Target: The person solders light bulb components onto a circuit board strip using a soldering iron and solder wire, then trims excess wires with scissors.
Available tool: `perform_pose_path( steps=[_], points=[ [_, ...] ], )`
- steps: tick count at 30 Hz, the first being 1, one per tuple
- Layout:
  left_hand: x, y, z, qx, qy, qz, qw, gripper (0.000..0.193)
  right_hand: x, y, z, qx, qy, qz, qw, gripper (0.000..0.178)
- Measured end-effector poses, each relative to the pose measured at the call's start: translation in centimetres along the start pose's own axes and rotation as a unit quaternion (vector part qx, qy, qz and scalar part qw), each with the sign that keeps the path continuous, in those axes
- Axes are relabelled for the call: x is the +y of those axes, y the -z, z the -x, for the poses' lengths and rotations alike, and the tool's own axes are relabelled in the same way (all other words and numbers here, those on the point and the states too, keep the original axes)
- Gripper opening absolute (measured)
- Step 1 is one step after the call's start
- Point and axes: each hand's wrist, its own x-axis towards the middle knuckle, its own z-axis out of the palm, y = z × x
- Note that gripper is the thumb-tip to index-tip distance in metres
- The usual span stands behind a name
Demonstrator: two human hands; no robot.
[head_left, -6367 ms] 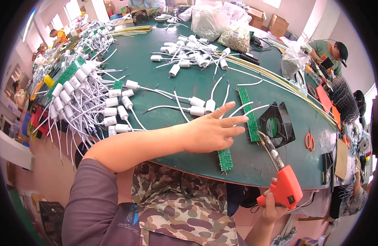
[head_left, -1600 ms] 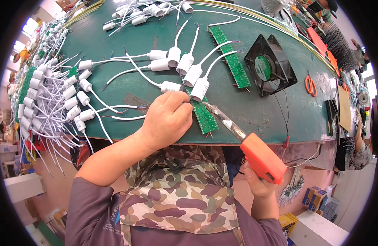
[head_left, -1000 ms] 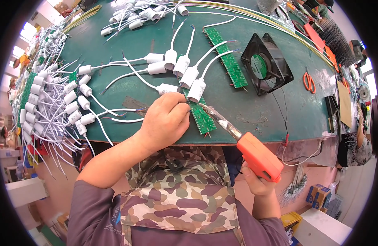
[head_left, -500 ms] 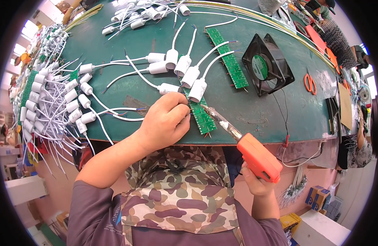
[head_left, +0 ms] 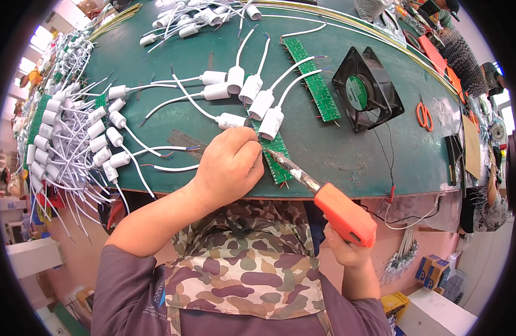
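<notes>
A green circuit board lies before me, with white cylindrical capped parts on white cables clustered over its far end. My left hand is closed at the board's left edge. From behind it a white cable stretches left; the cable's other end is hidden by the hand. My right hand grips a soldering iron with an orange-red body, tilted up to the left. Its metal tip reaches the board close to my left fingertips; whether it touches, I cannot tell.
A second green board lies farther right, beside a black fan. Orange-handled scissors lie at the right. Many white cabled parts are heaped on the left, more at the far edge. A thin wire hangs off the table's front.
The soldering iron has moved left and slightly down, its tip nearer my left fingers. My left hand has shifted slightly right, and the cable behind it now lies flatter.
</notes>
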Motion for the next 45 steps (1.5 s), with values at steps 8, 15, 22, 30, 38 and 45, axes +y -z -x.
perform_pose_path(
  steps=[8,15,22,30,38,45],
  points=[
    [0.1,0.1,-0.1,0.001,0.004,-0.002,1.000,0.021,0.1,-0.1,0.0,-0.003,-0.010,-0.026,1.000,0.056],
    [0.2,0.0,-0.2,0.005,0.003,-0.003,1.000,0.020,-0.5,0.4,-0.6,-0.027,-0.014,-0.023,0.999,0.060],
    [0.1,0.1,-0.1,0.008,-0.001,0.009,1.000,0.017,-2.1,0.3,-0.1,0.050,-0.105,-0.073,0.991,0.032],
    [0.2,0.1,0.0,0.009,-0.003,-0.006,1.000,0.017,-3.6,0.6,-0.6,0.126,-0.174,-0.155,0.964,0.024],
    [0.1,0.3,0.3,0.011,0.000,-0.014,1.000,0.017,-3.6,0.4,-0.6,0.137,-0.151,-0.138,0.969,0.022],
    [0.4,1.3,0.5,-0.038,0.027,-0.001,0.999,0.025,-3.4,1.1,0.3,0.138,-0.169,-0.113,0.969,0.019]
  ],
)
